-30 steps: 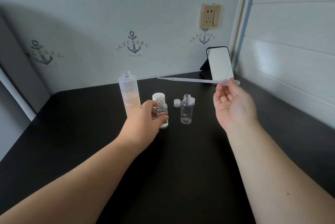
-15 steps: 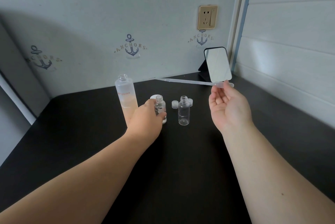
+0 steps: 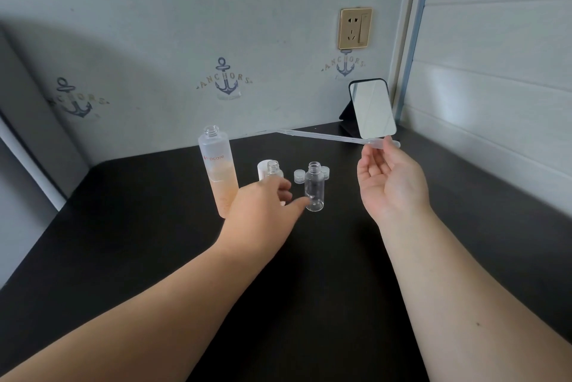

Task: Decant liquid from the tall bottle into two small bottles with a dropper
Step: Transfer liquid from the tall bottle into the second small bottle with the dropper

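Our right hand [image 3: 390,183] pinches the dropper [image 3: 337,137] up in the air, our left hand [image 3: 263,200] has relaxed fingers touching the right small bottle [image 3: 314,186], tall bottle [image 3: 218,169] standing left on the surface [image 3: 154,227].

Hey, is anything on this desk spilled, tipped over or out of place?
Nothing stands out. The tall bottle and both small bottles stand upright and uncapped, no spill shows on the dark desk, and the right hand holds the dropper level.
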Tool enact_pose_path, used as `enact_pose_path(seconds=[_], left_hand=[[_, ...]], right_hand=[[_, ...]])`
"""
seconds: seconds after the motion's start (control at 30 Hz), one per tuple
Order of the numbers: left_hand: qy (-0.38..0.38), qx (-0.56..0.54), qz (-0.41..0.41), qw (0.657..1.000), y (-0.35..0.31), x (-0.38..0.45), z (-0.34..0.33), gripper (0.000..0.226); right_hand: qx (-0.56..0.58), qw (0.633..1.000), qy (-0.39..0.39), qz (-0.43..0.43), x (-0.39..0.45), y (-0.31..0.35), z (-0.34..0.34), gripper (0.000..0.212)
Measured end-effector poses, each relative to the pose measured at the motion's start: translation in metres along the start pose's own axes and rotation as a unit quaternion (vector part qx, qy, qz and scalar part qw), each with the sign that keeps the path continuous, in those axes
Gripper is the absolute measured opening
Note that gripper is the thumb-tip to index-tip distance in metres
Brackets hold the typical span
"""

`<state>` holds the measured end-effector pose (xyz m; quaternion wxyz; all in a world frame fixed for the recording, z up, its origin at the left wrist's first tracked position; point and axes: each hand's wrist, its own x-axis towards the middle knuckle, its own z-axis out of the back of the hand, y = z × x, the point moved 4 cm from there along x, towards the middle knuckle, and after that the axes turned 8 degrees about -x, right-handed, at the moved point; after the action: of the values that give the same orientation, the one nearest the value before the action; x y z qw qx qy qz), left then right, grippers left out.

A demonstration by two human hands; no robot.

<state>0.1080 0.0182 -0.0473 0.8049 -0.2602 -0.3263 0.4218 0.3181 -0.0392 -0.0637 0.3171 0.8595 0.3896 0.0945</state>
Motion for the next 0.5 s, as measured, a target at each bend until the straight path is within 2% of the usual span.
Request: enact_pose_path(seconds=[0.1, 0.5], left_hand=[[0.013, 0.006, -0.007, 1.000, -0.014, 0.007, -0.015, 0.055], [0.074, 0.013, 0.053, 0.996, -0.011, 0.033, -0.047, 0.058]], right_hand=[[-0.002, 1.000, -0.002, 0.005, 0.001, 0.001, 0.001, 0.043], [0.005, 1.000, 0.000, -0.003, 0.003, -0.002, 0.001, 0.041]])
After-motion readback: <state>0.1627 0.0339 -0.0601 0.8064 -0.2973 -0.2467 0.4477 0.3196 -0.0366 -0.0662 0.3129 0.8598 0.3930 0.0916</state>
